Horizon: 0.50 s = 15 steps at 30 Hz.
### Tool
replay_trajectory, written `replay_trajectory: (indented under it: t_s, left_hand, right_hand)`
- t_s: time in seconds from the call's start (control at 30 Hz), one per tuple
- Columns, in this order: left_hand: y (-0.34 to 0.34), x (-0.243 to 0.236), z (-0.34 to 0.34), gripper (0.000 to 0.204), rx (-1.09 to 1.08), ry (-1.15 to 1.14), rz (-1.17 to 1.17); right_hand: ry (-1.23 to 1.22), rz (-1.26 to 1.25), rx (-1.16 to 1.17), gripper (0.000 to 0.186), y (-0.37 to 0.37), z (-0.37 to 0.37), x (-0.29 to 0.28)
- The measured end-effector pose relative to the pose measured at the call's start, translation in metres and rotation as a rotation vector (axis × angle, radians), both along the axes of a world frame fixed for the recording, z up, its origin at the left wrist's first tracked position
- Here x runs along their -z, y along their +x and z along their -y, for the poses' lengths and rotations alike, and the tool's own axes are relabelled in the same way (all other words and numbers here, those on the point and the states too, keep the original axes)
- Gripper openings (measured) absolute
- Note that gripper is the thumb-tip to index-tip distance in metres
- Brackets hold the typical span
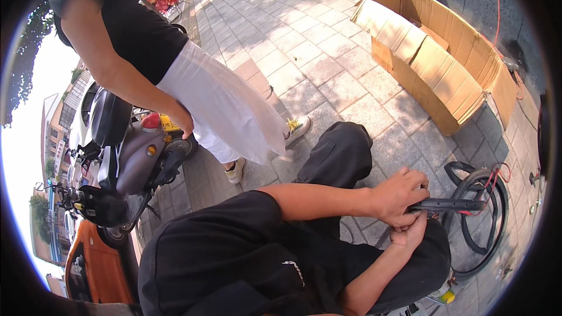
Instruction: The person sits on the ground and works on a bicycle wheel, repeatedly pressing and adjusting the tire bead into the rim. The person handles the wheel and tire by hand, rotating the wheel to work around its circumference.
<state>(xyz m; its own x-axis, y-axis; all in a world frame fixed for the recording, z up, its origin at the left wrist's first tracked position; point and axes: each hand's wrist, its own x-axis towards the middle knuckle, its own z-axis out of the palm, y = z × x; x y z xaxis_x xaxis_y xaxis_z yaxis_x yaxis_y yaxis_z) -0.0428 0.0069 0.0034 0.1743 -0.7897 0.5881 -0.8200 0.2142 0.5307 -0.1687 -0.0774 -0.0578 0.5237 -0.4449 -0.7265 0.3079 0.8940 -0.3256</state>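
My left hand (401, 196) is closed around the near end of a black, slightly curved band (453, 205) with a row of small dark marks along it. It looks like part of a tyre or a wheel rim, but I cannot tell which. Just below, my right hand (410, 231) is closed against the same end, fingers bent and partly hidden. Both hands are close together above my bent knee in dark trousers. Beyond them, black rubber loops (500, 222), like tyres or inner tubes, lie on the paving, with a thin red cord (489, 184) running across them.
An open cardboard box (433, 64) stands on the stone paving ahead. At the left a person (129, 41) in a black top and white skirt stands next to a parked scooter (132, 158). An orange car (96, 263) is behind it. A yellow-capped item (448, 296) lies near my leg.
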Motion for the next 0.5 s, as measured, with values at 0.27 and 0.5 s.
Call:
replay_trajectory:
  t_s: [0.27, 0.5]
  left_hand:
    - [0.011, 0.02, 0.009, 0.046, 0.115, 0.003, 0.099]
    - [-0.012, 0.013, 0.01, 0.034, -0.179, 0.092, 0.101]
  right_hand:
    - [-0.08, 0.069, -0.101, 0.04, -0.009, 0.006, 0.011]
    - [-0.273, 0.093, 0.112, 0.03, -0.007, -0.006, 0.033]
